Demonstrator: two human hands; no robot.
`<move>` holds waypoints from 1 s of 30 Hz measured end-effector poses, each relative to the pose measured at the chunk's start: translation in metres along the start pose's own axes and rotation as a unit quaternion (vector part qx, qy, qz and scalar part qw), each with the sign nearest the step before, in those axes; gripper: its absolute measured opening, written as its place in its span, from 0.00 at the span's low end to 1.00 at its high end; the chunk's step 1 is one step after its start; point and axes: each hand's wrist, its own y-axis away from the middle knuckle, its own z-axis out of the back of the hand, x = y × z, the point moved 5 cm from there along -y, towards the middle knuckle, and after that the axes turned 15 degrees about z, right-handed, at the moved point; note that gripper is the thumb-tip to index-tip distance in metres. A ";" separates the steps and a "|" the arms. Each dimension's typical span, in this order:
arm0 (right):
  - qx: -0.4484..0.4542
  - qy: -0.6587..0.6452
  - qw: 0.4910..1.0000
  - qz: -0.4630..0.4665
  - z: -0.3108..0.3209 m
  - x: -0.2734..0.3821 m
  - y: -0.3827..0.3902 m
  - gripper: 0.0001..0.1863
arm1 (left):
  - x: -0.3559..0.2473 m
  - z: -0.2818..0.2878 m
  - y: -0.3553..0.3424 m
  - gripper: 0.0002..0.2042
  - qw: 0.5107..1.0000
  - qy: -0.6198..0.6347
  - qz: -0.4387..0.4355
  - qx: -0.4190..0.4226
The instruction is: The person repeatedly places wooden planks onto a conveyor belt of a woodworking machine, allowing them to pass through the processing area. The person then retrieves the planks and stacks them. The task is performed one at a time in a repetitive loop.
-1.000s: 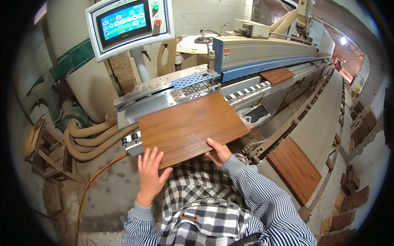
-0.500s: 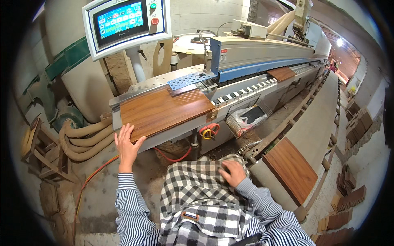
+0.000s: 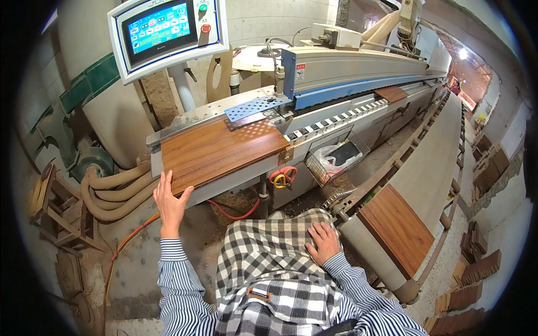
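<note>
A brown wood-grain panel (image 3: pixel 221 148) lies flat on the near end of a long machine's bed, one far corner under a blue perforated plate (image 3: pixel 255 107). At the panel's near left corner is my left hand (image 3: pixel 171 204), fingers stretched and thumb spread, touching the edge without wrapping round it. My right hand (image 3: pixel 324 242) rests on the checked apron (image 3: pixel 269 246) over my lap, fingers extended and holding nothing. To its right, a stack of similar brown panels (image 3: pixel 397 231) sits on the near end of a grey conveyor belt (image 3: pixel 428 168).
A control screen (image 3: pixel 159 31) stands at upper left. Along the machine, a smaller-looking brown panel (image 3: pixel 390 94) lies farther off. Red- and yellow-handled scissors (image 3: pixel 283 177) and a wire basket (image 3: pixel 336 159) hang on the front. Ribbed hoses (image 3: pixel 120 193) and a wooden stool (image 3: pixel 64 210) are left.
My right hand has gone from a half-curled, lifted pose to lying flat on the apron. The distant panel has moved farther along the machine. My left hand stays at the near panel's corner.
</note>
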 end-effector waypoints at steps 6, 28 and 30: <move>-0.001 -0.022 1.000 -0.001 0.001 -0.001 0.001 0.27 | 0.012 0.009 0.005 0.31 0.996 0.087 0.013 0.023; -0.008 -0.041 0.999 -0.004 0.004 -0.002 0.001 0.26 | -0.045 -0.016 -0.003 0.26 0.995 0.038 -0.054 0.079; -0.033 -0.049 0.998 -0.001 0.002 -0.007 0.004 0.24 | -0.061 -0.027 -0.001 0.26 0.991 0.064 -0.080 0.087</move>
